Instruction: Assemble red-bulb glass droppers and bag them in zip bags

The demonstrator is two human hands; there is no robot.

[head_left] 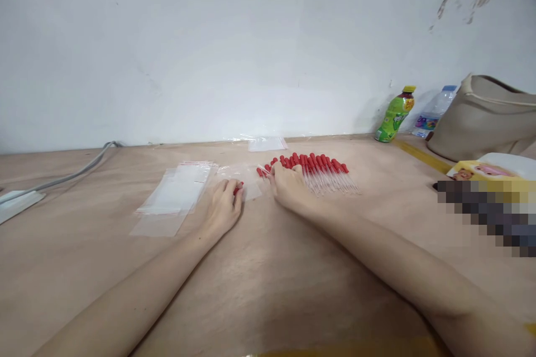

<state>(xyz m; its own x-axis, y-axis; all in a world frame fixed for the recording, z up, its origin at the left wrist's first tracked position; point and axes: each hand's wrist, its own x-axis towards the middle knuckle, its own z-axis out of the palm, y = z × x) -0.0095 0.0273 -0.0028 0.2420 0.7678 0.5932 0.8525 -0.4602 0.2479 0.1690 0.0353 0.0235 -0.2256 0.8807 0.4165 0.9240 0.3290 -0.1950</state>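
Red-capped clear droppers (330, 175) lie in a row on the brown table covering, their red bulbs toward the wall. My right hand (291, 187) is at the left end of this row, fingers pinched on a thin clear dropper (264, 169). My left hand (224, 206) is closed around a dropper with a red bulb (238, 189); most of it is hidden by the fingers. Between my hands a clear plastic bag (253, 189) lies flat. Left of my left hand rests a stack of clear zip bags (173, 192), slightly fanned out.
Another clear bag (267, 144) lies by the wall. At the back right stand a green drink bottle (394, 117), a water bottle (435, 111) and a beige bag (481, 117). A yellow-and-white package (489, 170) sits in front of them. A grey cable (79, 168) runs along the left.
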